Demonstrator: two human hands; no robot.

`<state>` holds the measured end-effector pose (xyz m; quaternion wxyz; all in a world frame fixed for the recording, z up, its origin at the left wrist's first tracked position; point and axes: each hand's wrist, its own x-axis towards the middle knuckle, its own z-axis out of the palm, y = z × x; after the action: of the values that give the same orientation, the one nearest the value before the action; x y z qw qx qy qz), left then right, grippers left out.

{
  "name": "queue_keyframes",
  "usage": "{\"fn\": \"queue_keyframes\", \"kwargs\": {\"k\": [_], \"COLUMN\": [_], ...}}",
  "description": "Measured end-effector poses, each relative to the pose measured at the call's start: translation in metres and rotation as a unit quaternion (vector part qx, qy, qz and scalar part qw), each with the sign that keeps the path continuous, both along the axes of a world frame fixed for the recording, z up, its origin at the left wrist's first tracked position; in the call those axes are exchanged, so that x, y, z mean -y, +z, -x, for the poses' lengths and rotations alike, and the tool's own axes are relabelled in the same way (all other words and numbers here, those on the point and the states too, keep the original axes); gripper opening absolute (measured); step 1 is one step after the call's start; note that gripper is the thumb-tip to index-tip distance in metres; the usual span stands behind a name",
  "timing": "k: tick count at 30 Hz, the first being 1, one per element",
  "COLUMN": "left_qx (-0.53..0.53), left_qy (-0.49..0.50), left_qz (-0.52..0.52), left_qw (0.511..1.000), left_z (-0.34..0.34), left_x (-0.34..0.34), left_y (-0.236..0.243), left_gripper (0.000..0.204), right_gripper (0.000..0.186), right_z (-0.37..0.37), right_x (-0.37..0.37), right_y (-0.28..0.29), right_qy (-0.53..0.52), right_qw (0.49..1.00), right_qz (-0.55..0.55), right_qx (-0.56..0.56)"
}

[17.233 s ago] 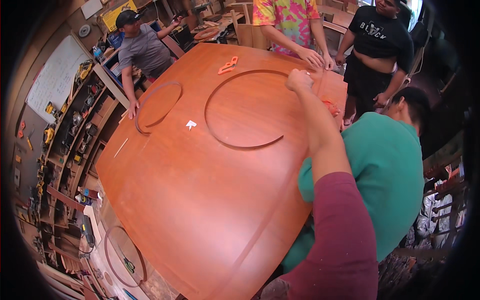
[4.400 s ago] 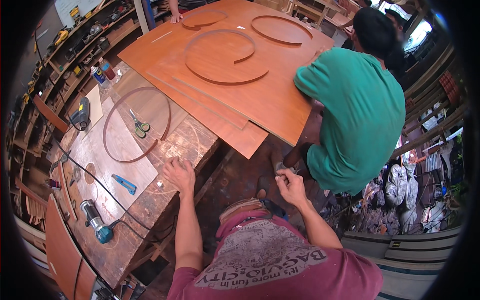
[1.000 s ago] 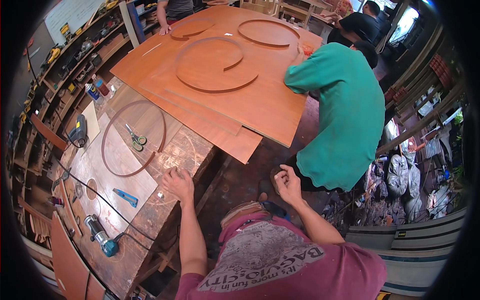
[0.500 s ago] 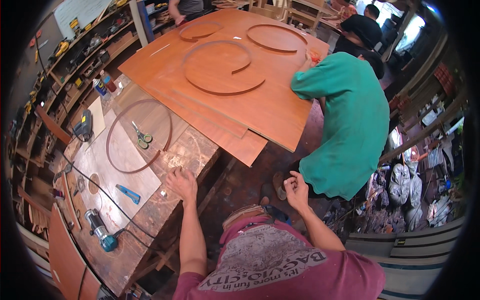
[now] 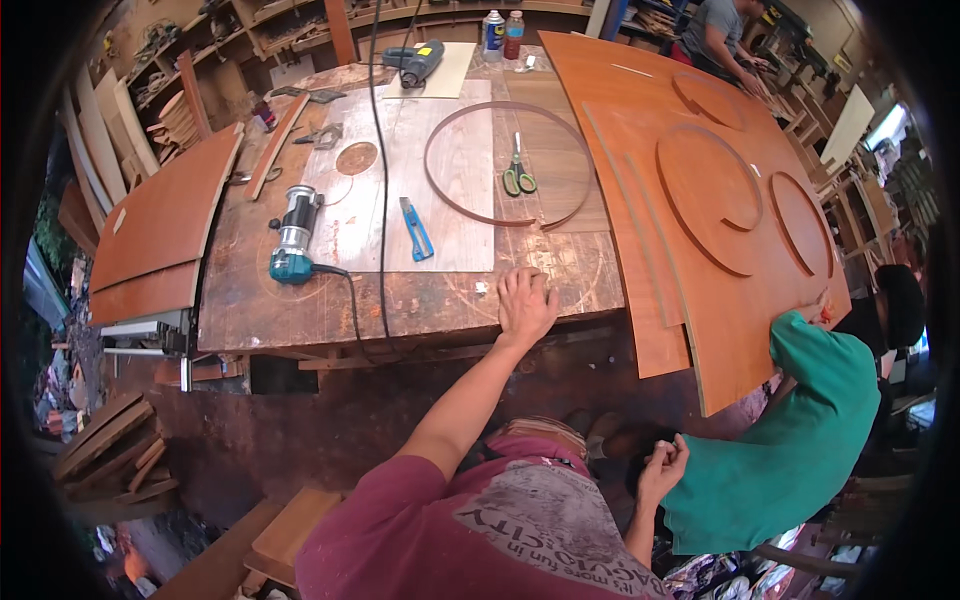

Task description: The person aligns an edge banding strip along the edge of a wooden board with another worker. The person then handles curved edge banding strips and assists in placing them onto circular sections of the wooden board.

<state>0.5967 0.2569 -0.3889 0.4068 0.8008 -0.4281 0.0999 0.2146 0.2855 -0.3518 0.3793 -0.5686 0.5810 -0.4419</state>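
Observation:
My left hand (image 5: 527, 305) lies on the front edge of the worn wooden workbench (image 5: 250, 322), fingers stretched out and holding nothing. Just beyond it a thin brown strip (image 5: 480, 217) is bent into a ring, its ends meeting on the near side. Green-handled scissors (image 5: 518, 180) lie inside that ring, blades pointing away. To the left, a blue utility knife (image 5: 416, 232) rests on a pale board (image 5: 450, 250). A teal and silver trim router (image 5: 294, 245) lies farther left. My right hand (image 5: 662, 470) hangs off the bench, its fingers loosely curled, with nothing visible in them.
An orange-brown panel (image 5: 640, 110) on the right carries several curved strips. A co-worker in a green shirt (image 5: 770, 460) leans over it; another person (image 5: 715, 45) stands at its far end. A heat gun (image 5: 416, 64) lies at the back. A black cord (image 5: 380, 180) crosses the bench.
My view has swung left, so the bench is now central and the panel lies to the right. My left hand stays at the bench edge, flatter now; my right hand has curled more.

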Motion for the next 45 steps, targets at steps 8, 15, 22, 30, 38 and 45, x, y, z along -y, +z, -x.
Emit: {"fn": "queue_keyframes", "kwargs": {"k": [8,15,22,30,38,45], "left_qx": [0.01,0.011,0.042,0.052,0.055,-0.091], "left_qy": [-0.009,-0.03,-0.026,-0.077,-0.096,-0.351], "left_qz": [-0.008,-0.006,0.006,0.026,-0.04,-0.06], "left_qw": [1.0,0.999,0.999,0.995,0.993,0.93], "left_z": [0.002,0.007,-0.003,0.005,0.009,0.044], "left_x": [0.0,0.007,0.006,0.016,0.005,-0.073], "left_y": [0.001,-0.011,-0.018,-0.025,-0.011,0.03], "left_gripper": [0.029,0.023,0.013,0.013,0.022,0.026], "right_gripper": [0.032,0.03,0.026,0.021,0.021,0.024], "right_z": [0.002,0.01,0.006,0.023,0.072,0.085], "right_x": [0.0,-0.013,-0.007,-0.013,-0.032,-0.072], "right_y": [0.01,0.003,0.005,0.018,0.031,0.016], "right_qy": [-0.004,-0.028,-0.04,-0.102,-0.237,-0.194], "right_qw": [1.0,1.0,0.994,0.987,0.964,0.978], "right_qz": [0.013,0.008,0.062,0.086,0.082,-0.062], "right_qx": [0.0,0.01,-0.076,-0.09,-0.089,-0.047]}}
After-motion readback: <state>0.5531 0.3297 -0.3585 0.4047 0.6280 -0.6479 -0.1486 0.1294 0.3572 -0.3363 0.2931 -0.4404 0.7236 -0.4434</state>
